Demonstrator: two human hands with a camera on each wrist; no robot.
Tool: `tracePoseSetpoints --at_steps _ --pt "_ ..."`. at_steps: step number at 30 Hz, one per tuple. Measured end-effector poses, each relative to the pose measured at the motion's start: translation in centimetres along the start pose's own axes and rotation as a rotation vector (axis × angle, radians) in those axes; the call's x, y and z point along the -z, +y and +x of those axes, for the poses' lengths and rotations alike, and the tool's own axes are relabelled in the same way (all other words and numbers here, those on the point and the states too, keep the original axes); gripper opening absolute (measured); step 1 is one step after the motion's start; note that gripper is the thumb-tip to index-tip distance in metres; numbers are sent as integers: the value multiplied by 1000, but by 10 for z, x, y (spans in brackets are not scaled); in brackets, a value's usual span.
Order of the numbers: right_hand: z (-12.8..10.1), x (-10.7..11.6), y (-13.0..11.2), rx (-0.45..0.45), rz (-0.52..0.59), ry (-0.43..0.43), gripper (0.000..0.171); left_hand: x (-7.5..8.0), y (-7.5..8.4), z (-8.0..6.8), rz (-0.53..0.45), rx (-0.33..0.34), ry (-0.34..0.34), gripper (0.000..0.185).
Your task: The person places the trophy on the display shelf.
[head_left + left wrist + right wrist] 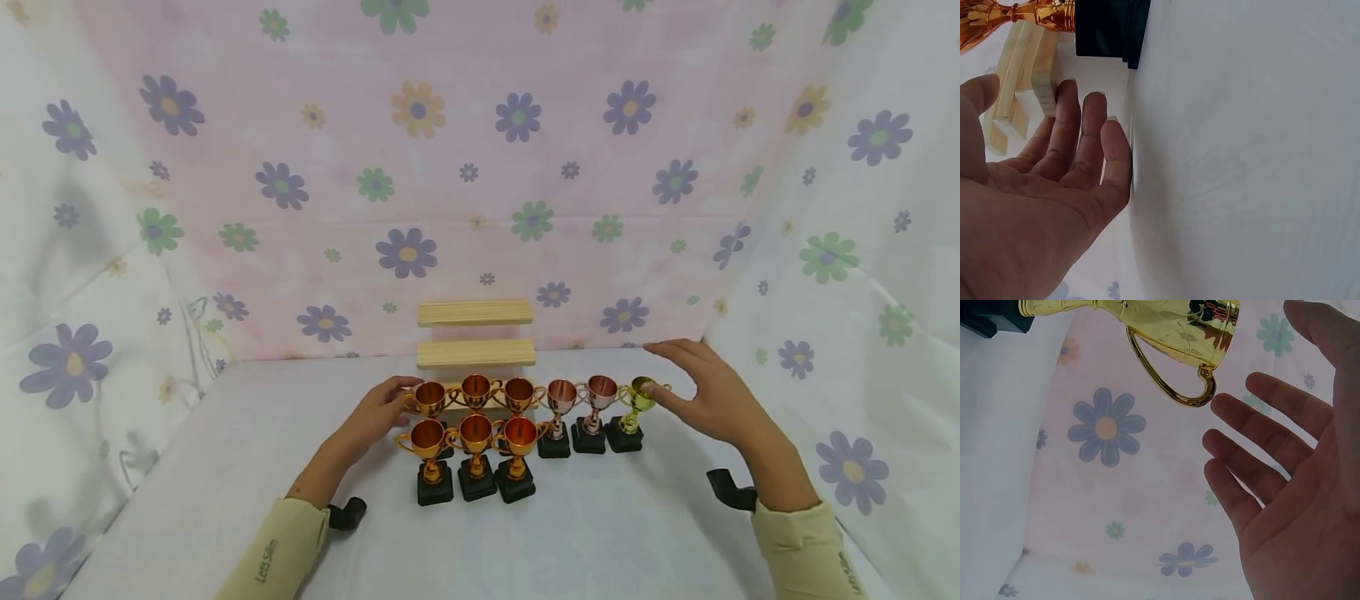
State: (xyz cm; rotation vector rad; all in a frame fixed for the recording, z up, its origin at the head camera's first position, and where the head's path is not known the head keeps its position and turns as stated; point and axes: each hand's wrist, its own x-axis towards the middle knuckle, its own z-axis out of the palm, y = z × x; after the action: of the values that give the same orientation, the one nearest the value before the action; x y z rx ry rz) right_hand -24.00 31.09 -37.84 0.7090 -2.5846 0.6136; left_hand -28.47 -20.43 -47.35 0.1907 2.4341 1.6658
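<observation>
White table [600,533], flowered sheets [465,142] behind and at sides. Gold cup [638,402] at row's right end, beside two pink cups [561,398]; all upright, mouths up, long axes vertical. Right hand [708,400] beside gold cup, released; thumb contact unclear. Left hand [373,418] near six orange cups [476,432], grasping nothing. Front orange trio partly hides back trio; cups cover rack's [476,354] lower part.

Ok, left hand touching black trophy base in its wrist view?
Apart. In the left wrist view, a pale gap separates the left hand from the black trophy base.
</observation>
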Motion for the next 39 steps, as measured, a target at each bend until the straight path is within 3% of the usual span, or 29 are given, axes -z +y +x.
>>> tracePoseSetpoints --at_steps 20,26,39 --pt "2 -12 7 125 24 -84 69 0 -15 -2 -137 -10 -58 49" --pt "4 -18 5 149 27 -87 61 2 -20 0 -183 -18 -86 49" --pt "5 -19 2 159 22 -83 51 1 -21 0 -178 -41 -89 50"
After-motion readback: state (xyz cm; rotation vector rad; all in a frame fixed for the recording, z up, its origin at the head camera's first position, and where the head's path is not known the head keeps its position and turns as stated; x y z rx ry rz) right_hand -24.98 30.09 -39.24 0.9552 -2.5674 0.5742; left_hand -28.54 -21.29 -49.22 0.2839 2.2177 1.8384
